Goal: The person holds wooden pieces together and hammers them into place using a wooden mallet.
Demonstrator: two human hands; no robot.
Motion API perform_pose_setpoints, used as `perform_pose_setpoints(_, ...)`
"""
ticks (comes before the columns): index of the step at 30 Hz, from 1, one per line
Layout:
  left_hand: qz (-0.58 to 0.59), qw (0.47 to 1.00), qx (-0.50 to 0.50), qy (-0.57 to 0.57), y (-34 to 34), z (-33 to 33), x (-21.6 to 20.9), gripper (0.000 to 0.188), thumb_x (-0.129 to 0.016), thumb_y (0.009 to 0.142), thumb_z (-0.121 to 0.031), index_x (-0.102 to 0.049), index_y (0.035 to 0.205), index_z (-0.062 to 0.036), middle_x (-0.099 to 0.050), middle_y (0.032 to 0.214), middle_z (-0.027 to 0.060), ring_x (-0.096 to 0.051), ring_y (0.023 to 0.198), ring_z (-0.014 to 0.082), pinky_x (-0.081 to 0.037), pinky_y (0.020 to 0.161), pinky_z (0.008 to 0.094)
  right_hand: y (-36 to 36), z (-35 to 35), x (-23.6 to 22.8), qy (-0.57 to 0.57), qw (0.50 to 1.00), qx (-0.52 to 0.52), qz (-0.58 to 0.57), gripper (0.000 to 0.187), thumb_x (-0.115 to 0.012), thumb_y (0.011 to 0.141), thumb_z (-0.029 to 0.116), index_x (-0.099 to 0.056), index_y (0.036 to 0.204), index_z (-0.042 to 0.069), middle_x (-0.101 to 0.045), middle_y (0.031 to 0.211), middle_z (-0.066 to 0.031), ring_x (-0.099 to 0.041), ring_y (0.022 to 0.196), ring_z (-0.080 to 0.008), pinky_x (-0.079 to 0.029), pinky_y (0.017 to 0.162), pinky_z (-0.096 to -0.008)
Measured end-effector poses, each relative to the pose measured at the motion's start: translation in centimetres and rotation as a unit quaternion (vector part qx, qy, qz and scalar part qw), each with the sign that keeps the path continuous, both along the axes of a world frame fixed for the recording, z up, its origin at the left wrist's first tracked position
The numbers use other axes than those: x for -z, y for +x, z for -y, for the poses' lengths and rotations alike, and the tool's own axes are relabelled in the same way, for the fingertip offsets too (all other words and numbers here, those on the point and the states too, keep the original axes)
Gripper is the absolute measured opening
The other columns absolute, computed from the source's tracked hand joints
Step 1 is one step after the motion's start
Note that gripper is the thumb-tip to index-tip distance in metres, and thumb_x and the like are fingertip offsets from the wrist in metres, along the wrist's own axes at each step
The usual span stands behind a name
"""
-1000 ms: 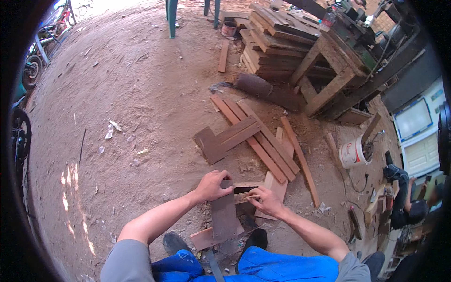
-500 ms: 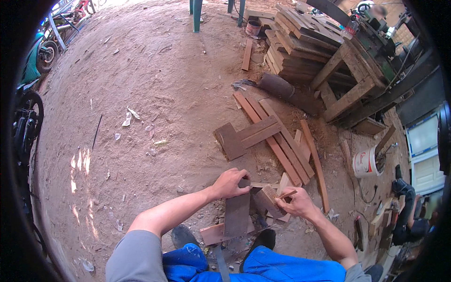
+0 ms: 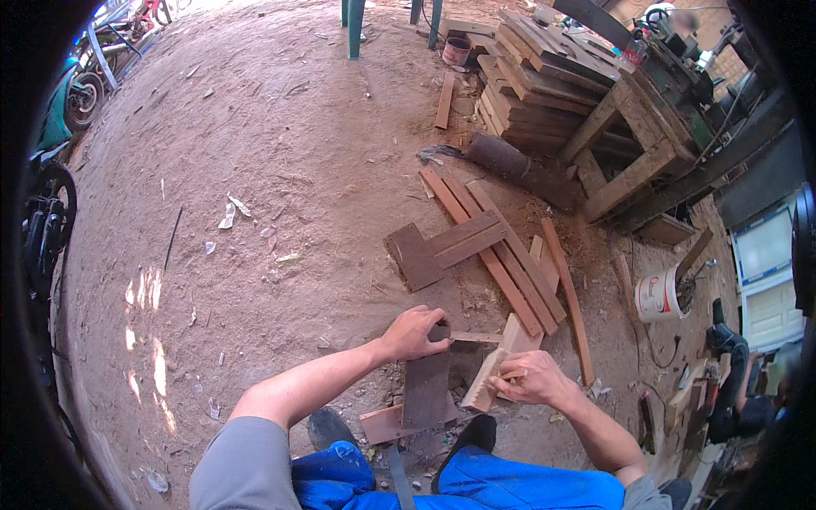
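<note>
My left hand [image 3: 415, 334] is closed on the upper end of a dark brown wooden board [image 3: 426, 387], which stands tilted between my feet. A thin pale strip of wood [image 3: 476, 337] reaches right from beside my left fingers; whether they touch it is unclear. In my right hand [image 3: 531, 378] is a pale wooden block [image 3: 486, 381] with a rough, notched edge, held at a slant right of the board. My right fingers are curled against it. A reddish plank [image 3: 385, 424] lies under the dark board's lower end.
Ahead lie long reddish-brown strips [image 3: 489, 251] and a dark T-shaped wooden piece [image 3: 416, 259]. A plank stack [image 3: 544, 81], a wooden stand [image 3: 633, 170] and a white bucket [image 3: 659, 297] are at the right. Another person [image 3: 748, 399] sits at far right. Motorbikes [image 3: 55, 204] line the left.
My right hand has turned the wooden block, bringing its pale notched side into view and its end lower. My left hand keeps its hold on the dark board.
</note>
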State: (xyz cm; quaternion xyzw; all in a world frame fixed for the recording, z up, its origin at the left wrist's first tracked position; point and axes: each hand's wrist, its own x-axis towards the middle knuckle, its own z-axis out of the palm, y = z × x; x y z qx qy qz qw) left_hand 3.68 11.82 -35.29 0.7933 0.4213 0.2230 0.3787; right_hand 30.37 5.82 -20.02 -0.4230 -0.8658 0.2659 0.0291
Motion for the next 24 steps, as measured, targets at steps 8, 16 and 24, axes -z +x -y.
perform_pose_setpoints(8, 0.038, 0.999, -0.002, 0.036, 0.1, 0.0, -0.3, 0.037, -0.076, 0.082, -0.034, -0.066, 0.105, -0.007, -0.071, 0.095, 0.0166, -0.068, 0.096, 0.0346, -0.055, 0.086, 0.0442, -1.3, -0.1, -2.4, -0.024, 0.999, 0.004, 0.045, 0.045, -0.067, 0.093, 0.033, -0.065, 0.058, 0.004, -0.066, 0.064, -0.0155, -0.066, 0.061, -0.035, -0.053, 0.057, -0.0444)
perform_pose_setpoints(16, 0.034, 0.999, 0.01, 0.023, 0.0, -0.1, -0.1, 0.038, -0.075, 0.083, -0.034, -0.065, 0.107, -0.0067, -0.071, 0.1, 0.0161, -0.068, 0.1, 0.0342, -0.054, 0.089, 0.0441, -1.2, -0.1, -2.3, 0.013, 0.999, 0.011, 0.04, 0.041, -0.066, 0.095, 0.031, -0.065, 0.064, 0.003, -0.065, 0.069, -0.0148, -0.066, 0.065, -0.0358, -0.053, 0.059, -0.0458)
perform_pose_setpoints(24, -0.005, 1.0, 0.004, 0.014, 0.0, -0.3, -0.1, 0.038, -0.077, 0.084, -0.034, -0.066, 0.108, -0.0069, -0.072, 0.099, 0.0162, -0.069, 0.098, 0.0339, -0.055, 0.088, 0.0436, -0.5, -0.7, -3.2, 0.047, 0.999, -0.006, -0.01, 0.026, -0.071, 0.091, 0.026, -0.066, 0.076, 0.006, -0.065, 0.08, -0.0105, -0.067, 0.075, -0.0316, -0.055, 0.067, -0.0435)
